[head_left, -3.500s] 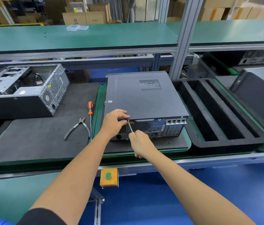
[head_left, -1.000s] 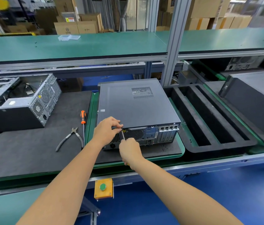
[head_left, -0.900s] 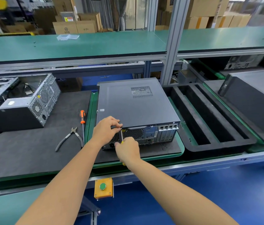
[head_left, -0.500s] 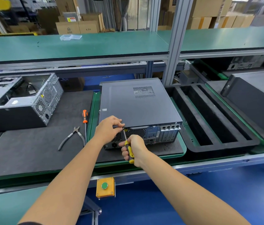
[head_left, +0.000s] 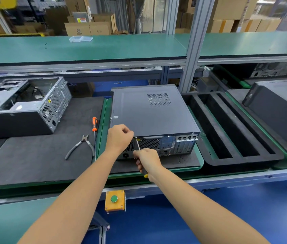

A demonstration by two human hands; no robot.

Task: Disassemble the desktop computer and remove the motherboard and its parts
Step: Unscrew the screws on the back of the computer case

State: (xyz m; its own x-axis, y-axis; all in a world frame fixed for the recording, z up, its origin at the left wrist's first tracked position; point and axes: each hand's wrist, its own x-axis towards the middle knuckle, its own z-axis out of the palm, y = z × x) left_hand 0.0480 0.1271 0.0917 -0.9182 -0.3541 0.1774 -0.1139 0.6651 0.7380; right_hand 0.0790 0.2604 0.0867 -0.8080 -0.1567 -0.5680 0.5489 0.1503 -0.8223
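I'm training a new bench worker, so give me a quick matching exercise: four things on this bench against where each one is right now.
Things:
1. pliers
2. orange-handled screwdriver
3. stripped open case
4. yellow-handled screwdriver

Places:
A. gripped by the right hand
B. far left of the bench
C. dark mat, beside the pliers, nearer the closed computer
D. dark mat, handles spread toward the near edge

Pairs: 1-D, 2-C, 3-B, 4-A
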